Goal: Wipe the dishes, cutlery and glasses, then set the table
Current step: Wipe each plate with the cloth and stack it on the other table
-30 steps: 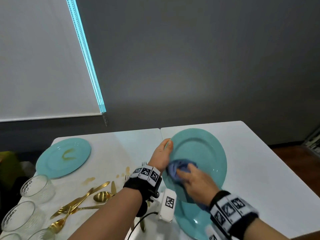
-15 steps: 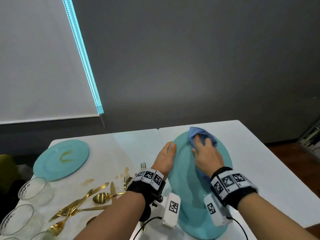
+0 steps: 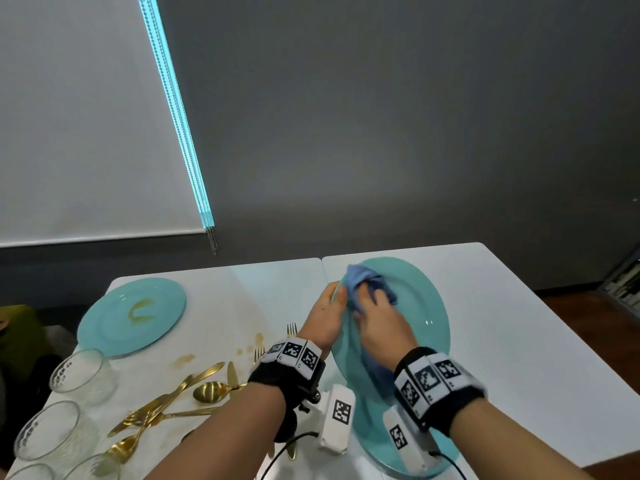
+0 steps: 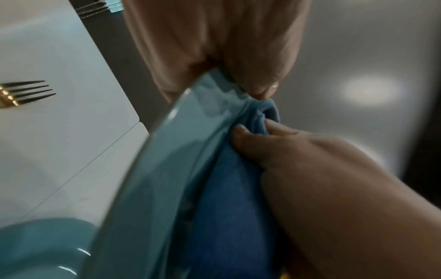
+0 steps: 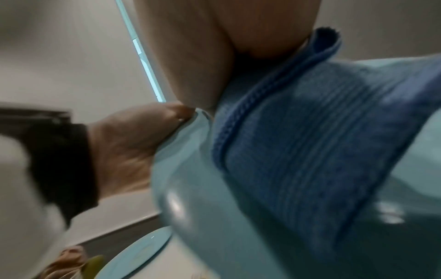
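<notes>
far left on the white table [image 3: 519, 341], clear glasses [image 3: 81, 375] stand by a stained teal plate [image 3: 131, 317], with gold cutlery [image 3: 162, 407] scattered among brown spills just right of them. centre now, the left hand [image 3: 322, 320] grips the tilted teal plate [image 3: 422, 306] by its left rim, thumb on the front face and fingers curled behind, holding it raised over another teal plate [image 4: 35, 245] lying on the table. and on the right, the right hand [image 3: 377, 323] has its fingers bunched around a blue cloth [image 3: 367, 282], pressing it against the plate's upper left face, right beside the left thumb.
</notes>
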{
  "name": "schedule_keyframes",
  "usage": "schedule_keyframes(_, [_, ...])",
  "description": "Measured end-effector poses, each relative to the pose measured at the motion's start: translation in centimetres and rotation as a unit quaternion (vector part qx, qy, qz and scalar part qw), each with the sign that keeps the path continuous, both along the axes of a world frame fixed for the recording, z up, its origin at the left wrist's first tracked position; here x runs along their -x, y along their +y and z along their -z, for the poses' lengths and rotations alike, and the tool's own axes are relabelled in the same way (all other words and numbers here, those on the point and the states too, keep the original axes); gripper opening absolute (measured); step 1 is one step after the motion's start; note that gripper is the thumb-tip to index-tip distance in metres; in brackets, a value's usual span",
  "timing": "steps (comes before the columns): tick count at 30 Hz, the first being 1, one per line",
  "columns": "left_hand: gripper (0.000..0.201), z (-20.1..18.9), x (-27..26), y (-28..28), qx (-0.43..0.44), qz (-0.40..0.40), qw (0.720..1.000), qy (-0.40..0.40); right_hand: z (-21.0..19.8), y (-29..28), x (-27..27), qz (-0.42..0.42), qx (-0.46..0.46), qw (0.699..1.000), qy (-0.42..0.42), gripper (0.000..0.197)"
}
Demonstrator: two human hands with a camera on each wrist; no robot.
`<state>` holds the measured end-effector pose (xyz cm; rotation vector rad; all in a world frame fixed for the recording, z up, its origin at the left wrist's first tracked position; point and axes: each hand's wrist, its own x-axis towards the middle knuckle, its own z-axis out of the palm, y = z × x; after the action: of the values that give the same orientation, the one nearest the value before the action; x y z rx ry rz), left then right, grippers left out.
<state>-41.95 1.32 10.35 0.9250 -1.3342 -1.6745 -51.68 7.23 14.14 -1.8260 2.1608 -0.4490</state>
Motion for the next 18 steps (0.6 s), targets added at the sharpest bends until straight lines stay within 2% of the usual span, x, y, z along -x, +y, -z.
schedule_keyframes(2, [0.040, 0.2, -0.2, -0.2, -0.047, -0.016, 0.999, 0.023, 0.9, 0.9, -0.6, -0.051, -0.022, 0.998, 0.004, 0.057])
schedule_keyframes(4, [0.070, 0.8, -0.5, -0.4, -0.107, -0.018, 0.994, 0.034, 1.8, 2.0, -0.8, -0.102, -0.042, 0.994, 0.018, 0.051])
schedule_keyframes(5, [0.076, 1.4, -0.7, -0.6, -0.130, -0.022, 0.990, 0.049, 2.2, 2.7, -0.7, -0.132, -0.052, 0.990, 0.028, 0.049])
schedule_keyframes(7, [0.069, 2.0, -1.1, -0.6, -0.160, -0.038, 0.983, 0.081, 2.8, 4.1, -0.1, -0.195, -0.079, 0.976, 0.056, 0.048])
schedule_keyframes(12, [0.035, 2.6, -1.9, 0.4, -0.133, -0.060, 0.988, 0.054, 2.0, 6.4, 4.5, -0.284, -0.193, 0.920, 0.189, 0.049])
schedule_keyframes(14, [0.034, 2.4, -2.0, 0.3, -0.123, -0.052, 0.990, 0.047, 1.1, 6.4, 7.3, -0.255, -0.210, 0.918, 0.217, 0.050])
schedule_keyframes(18, [0.031, 1.5, -1.6, 0.4, -0.091, -0.028, 0.994, 0.045, -1.3, 5.3, 10.3, -0.073, -0.195, 0.946, 0.251, 0.049])
